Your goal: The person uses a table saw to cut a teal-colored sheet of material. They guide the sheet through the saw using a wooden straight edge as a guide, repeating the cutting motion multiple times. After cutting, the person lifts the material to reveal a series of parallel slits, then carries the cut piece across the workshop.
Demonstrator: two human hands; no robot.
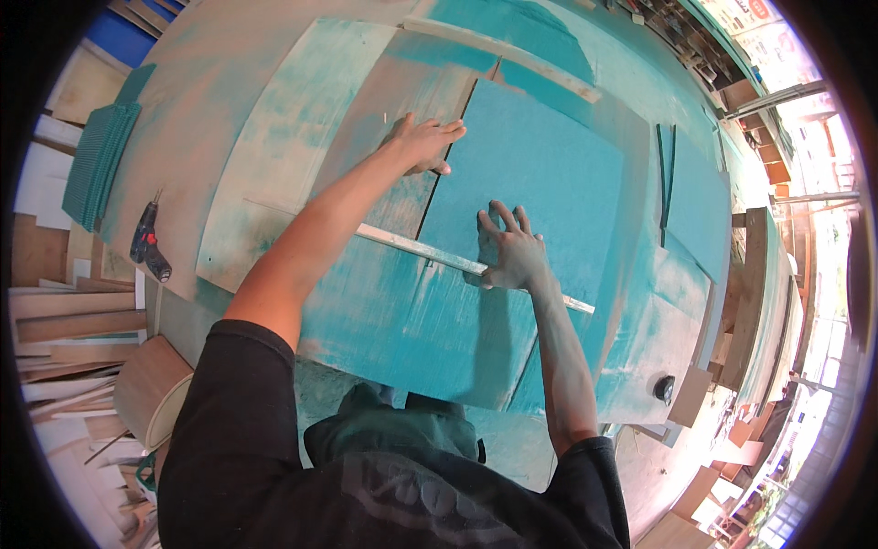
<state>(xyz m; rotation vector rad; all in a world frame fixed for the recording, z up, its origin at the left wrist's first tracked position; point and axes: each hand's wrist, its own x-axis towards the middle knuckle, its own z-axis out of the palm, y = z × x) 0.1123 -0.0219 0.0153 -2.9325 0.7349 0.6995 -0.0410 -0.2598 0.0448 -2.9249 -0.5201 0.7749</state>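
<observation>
A flat teal panel lies on the paint-dusted work board. My left hand is at its left edge, with fingers stretched toward the edge and the thumb apart. Over the panel's near part, my right hand spreads its fingers, the thumb beside a narrow wooden strip. This strip runs along the panel's near side. Whether the right fingertips press on the panel I cannot tell. Nothing shows in either hand. Another wooden strip lies beyond the panel.
On the left are a cordless drill and a stack of teal panels. More teal panels lie at the right, with a small black object near the board's right corner. Wood offcuts pile up at the far left.
</observation>
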